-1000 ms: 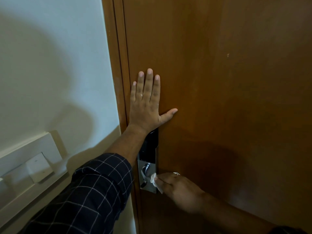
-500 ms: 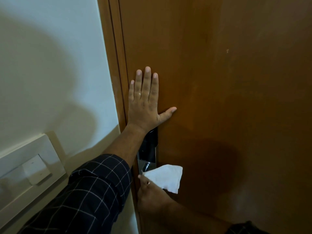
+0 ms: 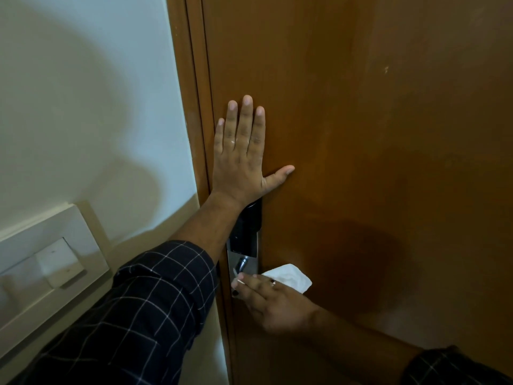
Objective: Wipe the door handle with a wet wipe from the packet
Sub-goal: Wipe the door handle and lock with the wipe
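My left hand (image 3: pixel 241 159) lies flat on the brown door (image 3: pixel 361 134), fingers spread and pointing up, just above the lock. The lock is a black panel over a silver plate (image 3: pixel 245 245), and the metal door handle (image 3: pixel 241 264) pokes out of the plate, mostly hidden by my right hand. My right hand (image 3: pixel 273 304) grips a white wet wipe (image 3: pixel 290 276) and presses it at the handle; a loose corner of the wipe sticks out to the right above the knuckles. No packet is in view.
The wooden door frame (image 3: pixel 191 107) runs down left of the door, beside a pale wall (image 3: pixel 83 93). A white switch panel (image 3: pixel 52 259) is set in the wall at lower left. My dark checked sleeve (image 3: pixel 144 309) crosses the lower middle.
My right hand shifted right and turned at the handle; the wipe went from bunched at the fingertips to spread out, and now trails right of my hand. My left hand stays flat on the door.
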The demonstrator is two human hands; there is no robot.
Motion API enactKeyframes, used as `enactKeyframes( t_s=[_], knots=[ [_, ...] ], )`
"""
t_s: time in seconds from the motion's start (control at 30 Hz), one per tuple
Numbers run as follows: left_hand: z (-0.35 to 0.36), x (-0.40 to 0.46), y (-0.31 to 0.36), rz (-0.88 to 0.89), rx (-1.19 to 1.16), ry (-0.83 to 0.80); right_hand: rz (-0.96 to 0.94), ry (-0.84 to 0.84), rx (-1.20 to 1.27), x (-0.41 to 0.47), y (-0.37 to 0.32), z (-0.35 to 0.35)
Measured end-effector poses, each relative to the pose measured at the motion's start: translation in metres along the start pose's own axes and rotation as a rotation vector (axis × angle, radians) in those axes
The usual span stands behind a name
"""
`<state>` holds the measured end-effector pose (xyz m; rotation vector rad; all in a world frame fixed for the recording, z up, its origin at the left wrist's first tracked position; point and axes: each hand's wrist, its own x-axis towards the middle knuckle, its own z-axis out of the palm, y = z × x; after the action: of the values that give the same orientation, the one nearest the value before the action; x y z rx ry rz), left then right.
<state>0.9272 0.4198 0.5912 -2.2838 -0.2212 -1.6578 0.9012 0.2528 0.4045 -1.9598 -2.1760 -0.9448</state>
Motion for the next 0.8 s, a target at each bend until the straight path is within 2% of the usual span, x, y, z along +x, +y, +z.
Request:
enactKeyframes(
  t_s=[0.2, 0.37, 0.57, 0.63, 0.8],
  knots=[
    [0.001, 0.0, -0.001, -0.002, 0.002, 0.006, -0.099, -0.02, 0.062, -0.053, 0.034, -0.021],
    [0.0, 0.0, 0.0, -0.007, 0.009, 0.003, -0.042, -0.053, 0.128, -0.065, 0.036, -0.03],
    [0.0, 0.0, 0.0, -0.011, 0.012, -0.006, -0.134, -0.113, -0.006, -0.074, 0.037, -0.039],
    [0.0, -0.001, 0.0, -0.011, 0.011, -0.006, -0.087, -0.086, 0.053, -0.069, 0.035, -0.044],
    [0.002, -0.001, -0.001, -0.01, 0.014, -0.006, 0.252, -0.086, 0.488, -0.016, 0.029, -0.053]
  ],
)
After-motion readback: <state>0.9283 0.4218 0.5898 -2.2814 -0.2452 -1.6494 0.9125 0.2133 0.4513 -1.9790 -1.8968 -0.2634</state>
